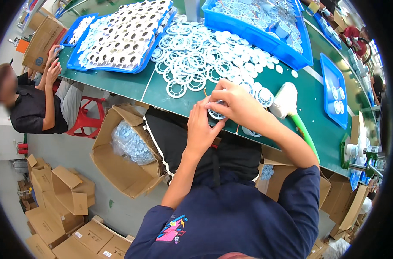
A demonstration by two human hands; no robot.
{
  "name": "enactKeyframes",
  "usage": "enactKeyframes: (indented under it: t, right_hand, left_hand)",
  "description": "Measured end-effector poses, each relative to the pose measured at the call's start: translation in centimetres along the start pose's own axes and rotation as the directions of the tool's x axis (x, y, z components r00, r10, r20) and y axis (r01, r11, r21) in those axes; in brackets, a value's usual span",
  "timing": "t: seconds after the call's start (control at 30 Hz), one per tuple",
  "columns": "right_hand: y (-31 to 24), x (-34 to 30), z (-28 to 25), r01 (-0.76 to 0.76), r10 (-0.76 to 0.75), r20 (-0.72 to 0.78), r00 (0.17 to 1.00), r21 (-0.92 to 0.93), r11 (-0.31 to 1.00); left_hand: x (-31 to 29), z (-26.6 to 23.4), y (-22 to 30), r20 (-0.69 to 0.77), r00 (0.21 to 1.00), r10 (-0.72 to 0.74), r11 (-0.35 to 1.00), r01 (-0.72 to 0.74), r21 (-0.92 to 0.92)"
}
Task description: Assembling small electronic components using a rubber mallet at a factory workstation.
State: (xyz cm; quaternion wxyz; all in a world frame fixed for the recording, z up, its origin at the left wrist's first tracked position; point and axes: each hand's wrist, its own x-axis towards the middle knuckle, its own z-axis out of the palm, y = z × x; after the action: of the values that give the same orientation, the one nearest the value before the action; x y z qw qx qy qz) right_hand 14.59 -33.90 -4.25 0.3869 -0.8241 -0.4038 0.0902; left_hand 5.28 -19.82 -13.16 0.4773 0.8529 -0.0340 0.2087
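Note:
At the near edge of the green table, a round white ring-shaped part (pixel 217 113) is held between both my hands. My left hand (pixel 200 129) grips its left side with the fingers bent. From above, my right hand (pixel 236 103) presses on it, thumb and fingers drawn together; the fingers hide much of the part. A thin orange wire (pixel 205 92) sticks up beside my fingertips. Just right of my right hand lie more round white parts (pixel 264 96). A mallet with a white-wrapped head (pixel 285 100) and green handle (pixel 308 137) rests near my right forearm.
Beyond my hands spread loose white rings (pixel 179 64) and small discs (pixel 248 54). A blue bin (pixel 259 45) of wired parts stands behind them. Blue trays flank the pile, left (pixel 138 67) and right (pixel 324 86). Below are cardboard boxes (pixel 118 172); a person (pixel 36 103) sits at left.

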Motion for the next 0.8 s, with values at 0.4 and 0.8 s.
enactKeyframes:
  t: [0.4,0.8]
  right_hand:
    - [-0.5,-0.7,0.5,-0.019,0.020,0.013,1.000,-0.072,0.997]
    - [-0.8,-2.0,1.2,0.222,-0.291,-0.092,0.952,-0.448,0.866]
  left_hand:
    - [-0.4,0.0,-0.3,-0.012,1.000,0.007,1.000,-0.007,0.019]
    - [-0.5,0.1,-0.4,0.001,1.000,-0.001,1.000,0.001,0.013]
